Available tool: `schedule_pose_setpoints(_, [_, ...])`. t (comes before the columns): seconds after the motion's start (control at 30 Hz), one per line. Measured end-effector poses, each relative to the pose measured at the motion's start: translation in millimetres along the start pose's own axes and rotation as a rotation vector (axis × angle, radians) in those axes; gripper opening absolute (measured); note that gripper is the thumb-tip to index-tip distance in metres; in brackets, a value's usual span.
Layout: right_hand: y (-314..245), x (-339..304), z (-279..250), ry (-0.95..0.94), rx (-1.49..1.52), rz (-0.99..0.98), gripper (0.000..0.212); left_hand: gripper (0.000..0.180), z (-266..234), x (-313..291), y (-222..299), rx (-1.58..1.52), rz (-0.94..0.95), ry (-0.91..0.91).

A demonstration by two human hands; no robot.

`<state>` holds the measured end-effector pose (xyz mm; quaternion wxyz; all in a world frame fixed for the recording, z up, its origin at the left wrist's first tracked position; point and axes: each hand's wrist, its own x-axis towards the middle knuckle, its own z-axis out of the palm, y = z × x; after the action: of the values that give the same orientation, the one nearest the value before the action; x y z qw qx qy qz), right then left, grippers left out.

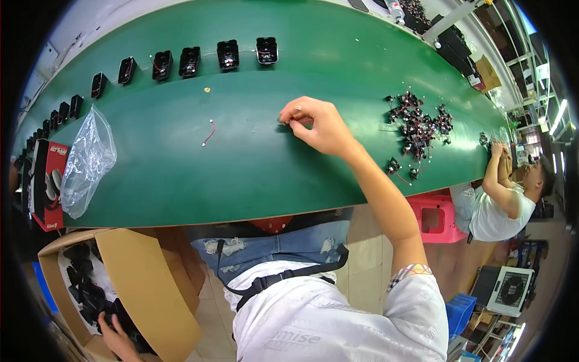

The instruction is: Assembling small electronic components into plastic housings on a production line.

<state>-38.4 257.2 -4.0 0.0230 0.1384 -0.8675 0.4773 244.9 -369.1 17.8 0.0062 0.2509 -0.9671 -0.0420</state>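
Above the green table (253,157), my right hand (316,123) is closed in a pinch, thumb against fingertips. Something small may sit between them, but I cannot make it out. A short red wire with white connectors (209,133) lies on the table to the left of this hand. At the lower left, my left hand (116,339) reaches into a cardboard box (142,283). Its fingers are curled against a black plastic housing (125,315) among several others, and part of the grip is hidden.
A curved row of black open housings (190,61) runs along the table's far left. A clear plastic bag (90,163) lies beside a red box (51,181). Wired black parts (419,127) are heaped on the right. Another person (503,205) works at the right end, near a pink stool (435,218).
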Motion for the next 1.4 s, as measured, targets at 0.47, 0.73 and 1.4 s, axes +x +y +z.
schedule_pose_setpoints(0.47, [-10.8, -33.2, 15.8, 0.001, 0.285, 0.166, 0.008, 0.034, -37.9, 67.1, 380.2, -0.923, 0.666, -0.693])
schedule_pose_setpoints(0.73, [4.1, -48.2, 12.0, 0.266, -0.392, -0.191, 0.009, 0.039, 41.8, 76.6, 501.1, -0.752, 0.896, -0.622])
schedule_pose_setpoints(1.4, [-71.5, -77.1, 38.0, 0.270, -0.130, -0.321, 0.017, 0.016, 76.8, -10.7, 455.4, -2.191, 0.163, -1.044])
